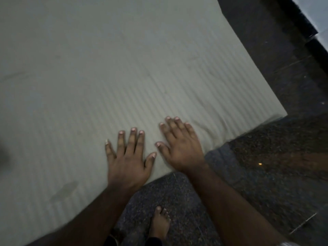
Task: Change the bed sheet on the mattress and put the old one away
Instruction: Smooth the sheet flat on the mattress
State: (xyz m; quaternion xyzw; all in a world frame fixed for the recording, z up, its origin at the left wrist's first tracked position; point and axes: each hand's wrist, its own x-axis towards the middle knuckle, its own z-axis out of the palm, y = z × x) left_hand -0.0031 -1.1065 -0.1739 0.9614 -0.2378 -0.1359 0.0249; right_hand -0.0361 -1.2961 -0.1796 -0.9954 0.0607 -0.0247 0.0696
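A pale grey-green striped bed sheet (pixel 115 77) covers the mattress and fills most of the view. Both hands lie flat on it near its front edge, close to the front right corner. My left hand (pixel 128 160) has its fingers spread and straight, palm down on the sheet. My right hand (pixel 179 148) lies beside it, also flat, fingers pointing away from me. Small wrinkles run through the sheet to the right of my right hand toward the corner. A darker smudge (pixel 64 189) marks the sheet at the lower left.
Dark speckled floor (pixel 266 174) runs along the front and right of the mattress. My bare foot (pixel 159 222) stands on it just below the hands. A dark skirting band (pixel 292 18) and a pale wall (pixel 317 11) sit at the top right.
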